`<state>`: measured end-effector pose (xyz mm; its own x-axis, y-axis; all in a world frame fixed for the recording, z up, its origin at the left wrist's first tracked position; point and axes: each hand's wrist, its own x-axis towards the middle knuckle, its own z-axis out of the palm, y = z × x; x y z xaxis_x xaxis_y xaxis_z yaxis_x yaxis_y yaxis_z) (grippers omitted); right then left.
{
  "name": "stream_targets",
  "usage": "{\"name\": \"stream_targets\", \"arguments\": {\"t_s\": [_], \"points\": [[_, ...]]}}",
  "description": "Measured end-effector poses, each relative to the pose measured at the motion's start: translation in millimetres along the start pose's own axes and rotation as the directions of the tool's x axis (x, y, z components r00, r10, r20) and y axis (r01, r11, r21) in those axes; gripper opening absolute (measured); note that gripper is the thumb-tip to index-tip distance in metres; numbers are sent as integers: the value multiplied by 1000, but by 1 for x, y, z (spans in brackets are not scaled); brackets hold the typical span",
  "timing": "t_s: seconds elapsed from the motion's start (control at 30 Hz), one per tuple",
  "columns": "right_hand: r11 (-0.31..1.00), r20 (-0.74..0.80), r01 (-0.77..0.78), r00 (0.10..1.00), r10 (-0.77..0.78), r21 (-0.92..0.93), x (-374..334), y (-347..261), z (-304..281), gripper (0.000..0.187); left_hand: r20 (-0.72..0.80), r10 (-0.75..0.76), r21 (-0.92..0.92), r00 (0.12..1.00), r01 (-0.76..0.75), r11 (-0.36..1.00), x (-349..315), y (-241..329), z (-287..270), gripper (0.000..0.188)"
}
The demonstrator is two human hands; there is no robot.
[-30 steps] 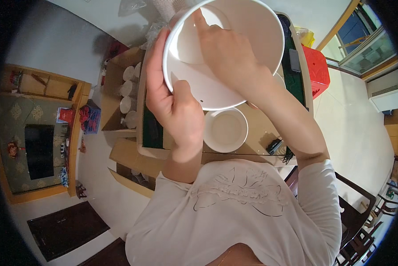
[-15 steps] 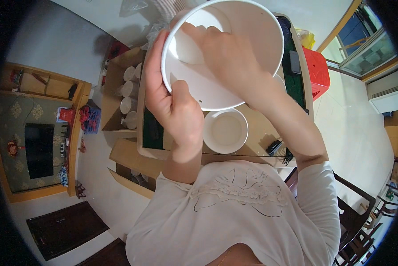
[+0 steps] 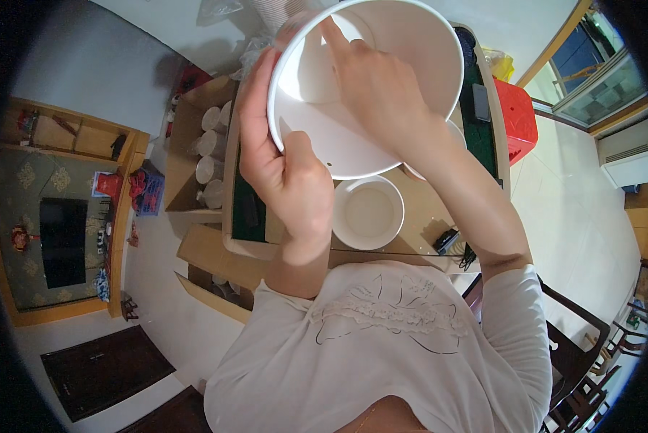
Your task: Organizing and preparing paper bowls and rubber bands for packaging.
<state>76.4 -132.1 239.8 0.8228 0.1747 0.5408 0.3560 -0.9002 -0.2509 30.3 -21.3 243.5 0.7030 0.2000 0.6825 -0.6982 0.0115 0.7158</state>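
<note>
A large white paper bucket (image 3: 428, 58) is tilted above the table with its mouth toward me. My left hand (image 3: 288, 173) grips its left rim, thumb inside and fingers wrapped round the outer wall. Deep in the bucket, my right hand (image 3: 385, 94) has its index finger stretched toward the inner left wall; the other fingers are bent and partly hidden. Nothing shows in that hand. Below the bucket, a smaller white paper bowl (image 3: 368, 213) stands upright on the table. Another white rim (image 3: 455, 136) peeks out behind my right forearm.
Stacked paper cups (image 3: 277, 10) stand beyond the bucket. Left of the table (image 3: 281, 250), a cardboard box (image 3: 182, 173) holds wrapped cup stacks (image 3: 210, 144), with another open box (image 3: 219, 249) nearer. A black cable (image 3: 467, 254) lies at the front edge; a red stool (image 3: 517, 119) stands right.
My right index finger has straightened toward the bucket's inner left wall, where the fingers were more curled before. The bucket and my left hand have shifted very slightly right.
</note>
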Motion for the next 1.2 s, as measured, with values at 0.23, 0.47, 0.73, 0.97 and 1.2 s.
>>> {"name": "stream_targets", "arguments": {"t_s": [0.23, 0.47, 0.73, 0.97, 1.2], "points": [[998, -50, 42, 998, -40, 47, 1, 4, -1, 68, -7, -58, -61, 998, 57, 997, -2, 1, 2, 61], [998, -1, 42, 999, -42, -44, 5, 8, -3, 66, -7, -70, -90, 998, 69, 994, 1, 0, 3, 60], [992, 11, 108, 994, -107, -65, 5, 11, 0, 61, 7, -93, -154, 996, 93, 984, 2, -2, 3, 59], [998, -1, 58, 998, -58, 21, 2, 5, 1, 61, -53, -124, -163, 991, 114, 980, 4, 0, 5, 59], [1000, 62, -13, 998, 12, 14, 6, 6, -4, 67, 2, -54, -104, 999, 53, 993, 3, 0, 5, 59]]}}
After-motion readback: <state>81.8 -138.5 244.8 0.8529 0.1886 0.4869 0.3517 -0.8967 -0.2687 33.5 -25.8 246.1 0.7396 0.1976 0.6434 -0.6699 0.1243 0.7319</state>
